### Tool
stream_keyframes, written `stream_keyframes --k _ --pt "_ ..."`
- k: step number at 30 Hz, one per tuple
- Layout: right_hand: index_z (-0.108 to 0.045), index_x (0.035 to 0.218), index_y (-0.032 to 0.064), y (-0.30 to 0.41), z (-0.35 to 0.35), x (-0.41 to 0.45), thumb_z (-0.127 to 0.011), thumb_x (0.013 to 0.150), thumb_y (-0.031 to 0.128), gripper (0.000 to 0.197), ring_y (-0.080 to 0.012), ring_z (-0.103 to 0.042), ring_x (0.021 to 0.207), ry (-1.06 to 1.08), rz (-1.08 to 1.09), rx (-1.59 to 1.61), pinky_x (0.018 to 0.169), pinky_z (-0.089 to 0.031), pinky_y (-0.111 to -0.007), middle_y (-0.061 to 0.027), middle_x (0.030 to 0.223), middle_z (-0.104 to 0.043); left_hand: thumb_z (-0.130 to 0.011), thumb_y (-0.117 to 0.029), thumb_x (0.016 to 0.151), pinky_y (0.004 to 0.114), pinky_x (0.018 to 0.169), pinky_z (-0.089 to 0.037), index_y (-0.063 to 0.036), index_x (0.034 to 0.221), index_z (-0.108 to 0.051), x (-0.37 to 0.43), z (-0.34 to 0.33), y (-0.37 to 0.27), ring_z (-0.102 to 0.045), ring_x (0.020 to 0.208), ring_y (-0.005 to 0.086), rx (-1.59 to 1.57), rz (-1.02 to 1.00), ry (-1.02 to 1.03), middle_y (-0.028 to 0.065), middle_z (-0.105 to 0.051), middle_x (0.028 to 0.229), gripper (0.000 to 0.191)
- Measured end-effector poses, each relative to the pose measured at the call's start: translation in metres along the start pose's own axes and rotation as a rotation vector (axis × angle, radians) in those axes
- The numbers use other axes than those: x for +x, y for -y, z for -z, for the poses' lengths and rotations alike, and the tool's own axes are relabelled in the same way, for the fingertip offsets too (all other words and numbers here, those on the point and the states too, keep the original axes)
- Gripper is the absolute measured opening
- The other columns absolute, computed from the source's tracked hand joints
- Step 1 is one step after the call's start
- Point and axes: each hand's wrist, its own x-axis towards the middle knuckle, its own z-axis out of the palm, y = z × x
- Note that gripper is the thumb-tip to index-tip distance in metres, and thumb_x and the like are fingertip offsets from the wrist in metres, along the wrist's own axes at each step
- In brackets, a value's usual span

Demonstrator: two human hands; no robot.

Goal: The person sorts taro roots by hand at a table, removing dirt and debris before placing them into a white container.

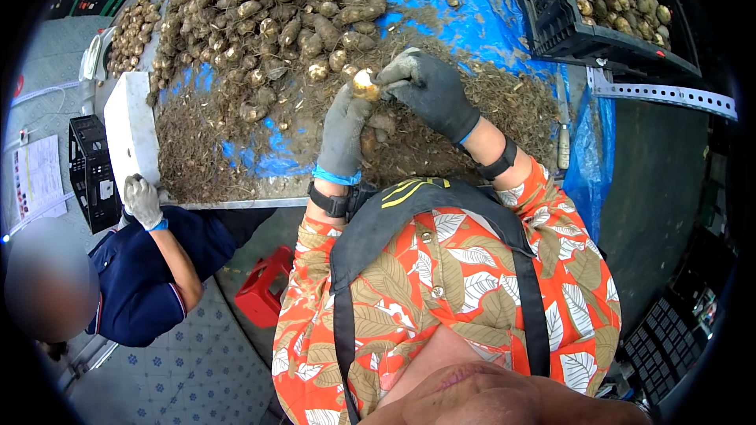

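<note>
A small taro-like corm (366, 86), partly bared to pale flesh, is held up above the worktable between my two gloved hands. My left hand (344, 130), in a grey glove, grips it from below. From the right, my right hand (430, 91), in a dark glove, has its thumb and curled fingers closed at the corm's side; the fingertips are partly hidden. Just beyond the hands lies a big heap of soil-covered, hairy corms (260, 18). Loose root fibres and dirt (201, 147) cover the table around my wrists.
At the right edge lies a knife (563, 144) with a pale handle. A black plastic crate (552, 9) of corms stands far right, by a perforated metal bar (667, 94). Blue sheeting (478, 6) covers the table. On the left, a co-worker's gloved hand (142, 203) touches a white box (133, 124).
</note>
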Motion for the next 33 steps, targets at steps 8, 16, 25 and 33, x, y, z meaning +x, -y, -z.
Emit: stream_keyframes --k 8,16,25,33 --pt "-0.069 0.105 0.0049 -0.031 0.029 -0.008 -0.065 0.083 0.013 0.024 -0.0242 -0.065 0.087 0.342 -0.256 -0.430 0.078 -0.051 -0.034 -0.0126 0.094 -0.067 -0.047 -0.044 0.099 0.025 0.062 -0.049 0.0006 0.122 -0.053 -0.002 0.021 0.008 -0.063 0.075 0.0150 -0.158 0.063 0.096 0.0092 -0.065 0.091 0.051" --pt "-0.069 0.105 0.0081 -0.012 -0.007 0.000 -0.062 0.084 0.020 0.026 -0.0306 -0.064 0.091 0.073 -0.140 -0.022 0.080 -0.050 -0.040 -0.0123 0.095 -0.067 -0.058 -0.029 0.093 0.023 0.057 -0.048 -0.0014 0.136 -0.046 -0.003 0.013 -0.006 -0.061 0.072 0.0111 0.250 0.098 0.035 0.0062 -0.064 0.101 0.052" --pt "-0.068 0.105 0.0062 -0.038 0.019 -0.004 -0.059 0.084 0.016 0.025 -0.0317 -0.062 0.099 0.104 -0.184 -0.107 0.088 -0.048 -0.041 -0.0134 0.102 -0.066 -0.057 -0.014 0.085 0.024 0.058 -0.048 -0.0023 0.139 -0.045 -0.004 0.010 -0.008 -0.060 0.069 0.0118 0.129 0.065 0.062 0.0068 -0.064 0.102 0.056" --pt "-0.069 0.102 0.0037 -0.008 -0.003 -0.003 -0.064 0.083 0.012 0.021 -0.0206 -0.065 0.083 0.126 -0.226 -0.046 0.076 -0.050 -0.033 -0.0120 0.091 -0.067 -0.057 -0.014 0.084 0.024 0.058 -0.048 -0.0016 0.133 -0.050 -0.003 0.012 -0.005 -0.059 0.070 0.0107 0.196 0.093 -0.007 0.0060 -0.064 0.098 0.051"
